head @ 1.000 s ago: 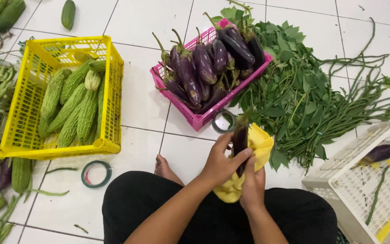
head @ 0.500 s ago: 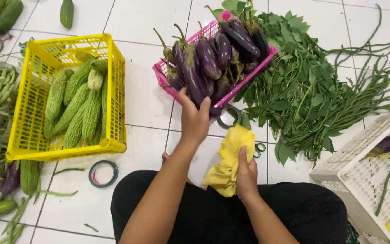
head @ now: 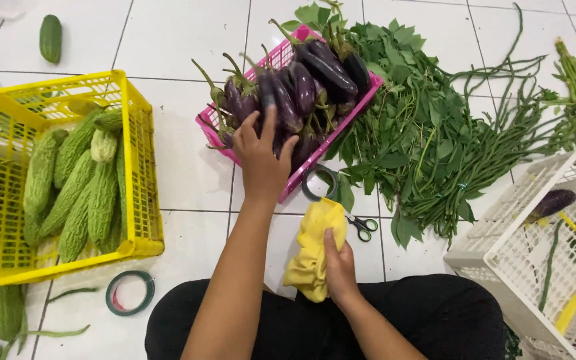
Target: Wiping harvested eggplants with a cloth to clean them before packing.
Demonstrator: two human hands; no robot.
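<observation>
The left hand (head: 261, 157) is stretched toward twelve o'clock, its spread fingers laid on the purple eggplants (head: 287, 100) piled in the pink basket (head: 315, 159); the fingers are bent over one fruit, but whether it is already clasped cannot be told. The right hand (head: 339, 267) is held close to the lap at about six o'clock and is clenched on a crumpled yellow cloth (head: 311, 250).

The eggplants are judged firm and fairly weighty for their size, with glossy, rather slippery skin that bruises under a hard pinch; the thick middle of the body is judged the safest place for a hold, since the curved green stems look thin and may be prickly.

A yellow crate (head: 135, 167) of bitter gourds (head: 75, 187) is set at nine o'clock, a roll of green tape (head: 130, 292) at seven o'clock. Another tape roll (head: 320, 183) and small scissors (head: 361, 227) are seen just beside the cloth. Leafy greens (head: 408, 127) and yardlong beans (head: 501, 133) are spread from one to two o'clock. A white crate (head: 501, 247) at four o'clock is seen to hold one eggplant. No labels or signs are visible.
</observation>
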